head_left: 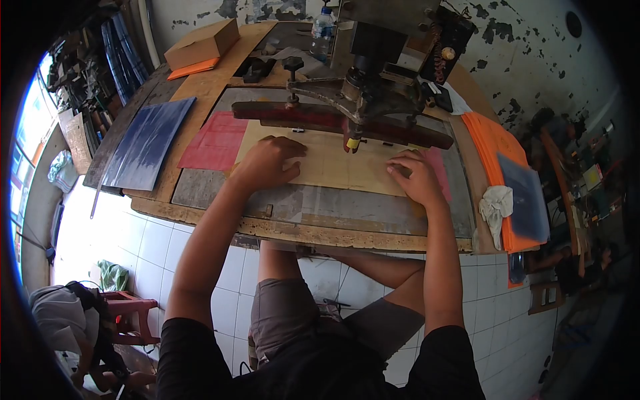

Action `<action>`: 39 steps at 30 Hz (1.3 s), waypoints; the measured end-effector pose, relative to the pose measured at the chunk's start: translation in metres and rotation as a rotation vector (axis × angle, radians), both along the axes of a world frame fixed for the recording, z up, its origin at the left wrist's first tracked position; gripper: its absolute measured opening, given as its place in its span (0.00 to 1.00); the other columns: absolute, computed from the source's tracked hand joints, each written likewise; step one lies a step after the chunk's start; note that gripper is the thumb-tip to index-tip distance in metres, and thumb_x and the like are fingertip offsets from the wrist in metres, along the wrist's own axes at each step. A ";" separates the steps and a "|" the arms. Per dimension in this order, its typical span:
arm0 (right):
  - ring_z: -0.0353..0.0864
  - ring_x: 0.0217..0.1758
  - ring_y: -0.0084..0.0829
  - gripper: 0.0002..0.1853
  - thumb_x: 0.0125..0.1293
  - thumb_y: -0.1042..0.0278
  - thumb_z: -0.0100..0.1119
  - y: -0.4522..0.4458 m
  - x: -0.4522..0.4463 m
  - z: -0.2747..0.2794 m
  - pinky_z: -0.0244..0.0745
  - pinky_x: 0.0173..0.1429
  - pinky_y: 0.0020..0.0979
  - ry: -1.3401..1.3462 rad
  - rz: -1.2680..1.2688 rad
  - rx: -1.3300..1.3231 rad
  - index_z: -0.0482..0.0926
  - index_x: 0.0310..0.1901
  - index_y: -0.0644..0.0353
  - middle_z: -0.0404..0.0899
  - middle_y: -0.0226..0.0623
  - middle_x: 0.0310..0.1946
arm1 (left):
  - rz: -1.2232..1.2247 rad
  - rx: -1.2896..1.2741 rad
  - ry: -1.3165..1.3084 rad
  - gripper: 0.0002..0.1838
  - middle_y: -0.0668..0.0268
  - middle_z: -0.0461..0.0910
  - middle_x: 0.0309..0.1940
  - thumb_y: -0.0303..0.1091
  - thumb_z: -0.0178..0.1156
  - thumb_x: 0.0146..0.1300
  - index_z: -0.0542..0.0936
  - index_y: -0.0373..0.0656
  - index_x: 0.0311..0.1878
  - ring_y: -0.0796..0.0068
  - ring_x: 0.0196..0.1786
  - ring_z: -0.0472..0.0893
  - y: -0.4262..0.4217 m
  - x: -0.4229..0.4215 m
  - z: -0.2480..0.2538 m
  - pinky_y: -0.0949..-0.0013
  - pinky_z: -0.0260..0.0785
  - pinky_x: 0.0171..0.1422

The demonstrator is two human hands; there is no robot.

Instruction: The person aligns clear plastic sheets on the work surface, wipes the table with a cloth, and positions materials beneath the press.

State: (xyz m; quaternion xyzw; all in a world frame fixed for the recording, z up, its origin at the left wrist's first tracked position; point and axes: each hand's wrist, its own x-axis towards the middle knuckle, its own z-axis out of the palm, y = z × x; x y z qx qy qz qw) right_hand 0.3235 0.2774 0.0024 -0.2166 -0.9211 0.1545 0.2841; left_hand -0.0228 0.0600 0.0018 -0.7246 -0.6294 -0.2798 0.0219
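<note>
A pale yellow board or sheet (pixel 333 170) lies flat on the grey worktable plate, under the dark red bar (pixel 293 115) of a press. My left hand (pixel 270 163) rests on the board's left part, fingers bent and thumb apart, nothing visible in it. On the board's right end lies my right hand (pixel 415 177), its fingers loosely curled and the thumb a little away from them. Pinkish-red sheets (pixel 210 141) stick out at the left of the board, and some pink shows beside my right hand. A yellow-marked tip (pixel 353 143) hangs from the press between my hands.
Clear bluish plastic sheets (pixel 150 143) lie at the left. Orange folders (pixel 490 150), a white cloth (pixel 495 205) and more plastic (pixel 523 197) sit at the right edge. A cardboard box (pixel 202 43) and a water bottle (pixel 323 32) stand behind. Another person (pixel 73 333) is at lower left.
</note>
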 end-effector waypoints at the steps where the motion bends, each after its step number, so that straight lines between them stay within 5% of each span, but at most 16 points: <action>1: 0.91 0.56 0.43 0.10 0.73 0.65 0.77 0.000 0.000 0.000 0.86 0.63 0.43 0.001 0.001 0.007 0.94 0.51 0.59 0.92 0.36 0.49 | -0.002 0.002 0.000 0.20 0.59 0.93 0.64 0.34 0.69 0.64 0.94 0.42 0.57 0.53 0.63 0.91 0.000 0.000 0.000 0.54 0.83 0.72; 15: 0.93 0.39 0.36 0.08 0.74 0.66 0.76 0.003 0.003 0.000 0.86 0.47 0.36 0.023 -0.018 -0.083 0.95 0.46 0.62 0.95 0.36 0.43 | -0.010 0.030 0.000 0.17 0.57 0.95 0.57 0.35 0.70 0.64 0.94 0.42 0.54 0.54 0.59 0.93 -0.001 0.000 0.006 0.54 0.85 0.68; 39: 0.95 0.42 0.46 0.09 0.73 0.66 0.75 -0.002 0.003 0.012 0.87 0.48 0.40 0.027 0.017 0.035 0.94 0.42 0.64 0.95 0.40 0.42 | -0.012 0.047 -0.024 0.15 0.58 0.95 0.56 0.34 0.70 0.65 0.96 0.43 0.52 0.55 0.58 0.93 0.001 0.000 0.006 0.55 0.86 0.66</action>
